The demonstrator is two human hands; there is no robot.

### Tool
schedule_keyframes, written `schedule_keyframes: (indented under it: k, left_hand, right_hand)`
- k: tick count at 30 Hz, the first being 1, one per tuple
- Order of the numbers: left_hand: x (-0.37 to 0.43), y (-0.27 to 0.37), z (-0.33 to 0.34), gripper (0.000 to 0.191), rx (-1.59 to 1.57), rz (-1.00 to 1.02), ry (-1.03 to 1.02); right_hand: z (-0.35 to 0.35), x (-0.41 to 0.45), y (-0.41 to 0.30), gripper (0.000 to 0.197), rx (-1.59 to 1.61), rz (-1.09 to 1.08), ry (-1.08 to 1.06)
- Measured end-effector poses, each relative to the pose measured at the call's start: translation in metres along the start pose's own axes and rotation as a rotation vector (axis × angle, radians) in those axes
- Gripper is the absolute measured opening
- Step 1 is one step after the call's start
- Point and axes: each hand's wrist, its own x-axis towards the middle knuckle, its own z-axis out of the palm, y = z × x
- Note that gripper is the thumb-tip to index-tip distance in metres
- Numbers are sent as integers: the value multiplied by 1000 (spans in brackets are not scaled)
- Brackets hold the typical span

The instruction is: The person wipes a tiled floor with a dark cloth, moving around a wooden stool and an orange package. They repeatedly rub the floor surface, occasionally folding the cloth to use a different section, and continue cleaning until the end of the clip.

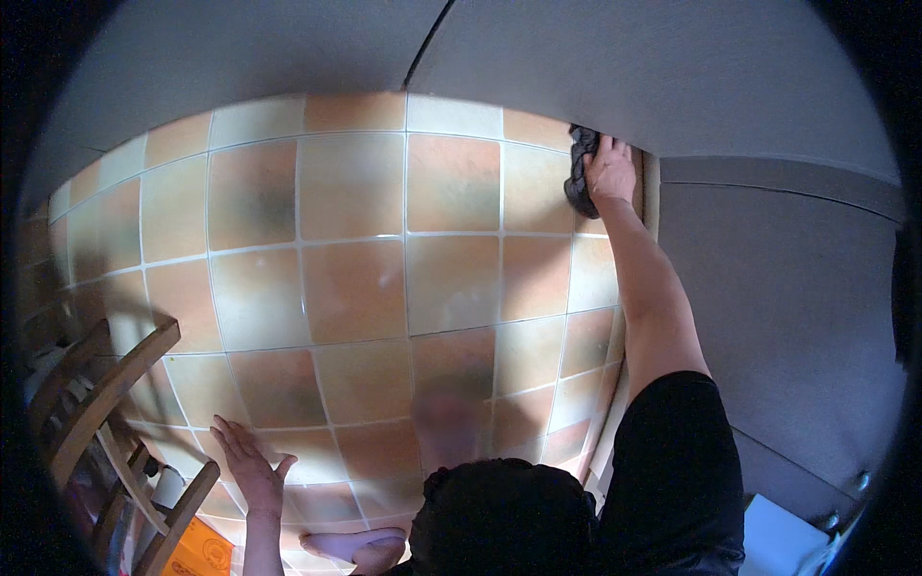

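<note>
My right hand (pixel 612 169) reaches to the far right corner of the tiled floor (pixel 353 288), under the edge of a grey panel. It lies flat beside and partly against a crumpled dark cloth (pixel 582 173); its fingertips are near the panel's lower edge. Whether the fingers grip the cloth cannot be told. Down at the lower left, my left hand (pixel 252 464) is spread over the tiles with nothing in it, thumb apart from the fingers. A bare foot (pixel 353 543) shows close to it.
Grey panels (pixel 576 72) border the floor at the top, and a grey surface (pixel 778 309) stands at the right. A wooden rack (pixel 119 392) with things inside stands at the left, near an orange printed item (pixel 198 551). A white object (pixel 781 536) lies at the lower right.
</note>
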Motion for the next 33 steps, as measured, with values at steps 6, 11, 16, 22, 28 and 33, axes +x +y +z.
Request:
schedule_keyframes:
  k: [6, 11, 16, 22, 28, 33]
  left_hand:
    - [-1, -4, 9, 121, -187, -2, 95]
    - [-2, 3, -1, 120, -309, -62, 73]
    - [-5, 1, 0, 120, -298, -67, 72]
    - [-4, -2, 12, 121, -245, -29, 137]
    - [5, -3, 26, 122, -235, -8, 236]
    - [3, -5, 26, 122, -236, 8, 254]
  right_hand:
    - [21, 9, 60, 60, 27, 180, -193]
    - [40, -22, 104, 62, 28, 253, -349]
    - [32, -132, 97, 68, 139, 265, -300]
    - [-13, -283, 79, 62, 138, 359, -361]
    - [-48, -401, 17, 65, 338, 302, -374]
    - [-106, -435, 2, 56, 695, -99, -170]
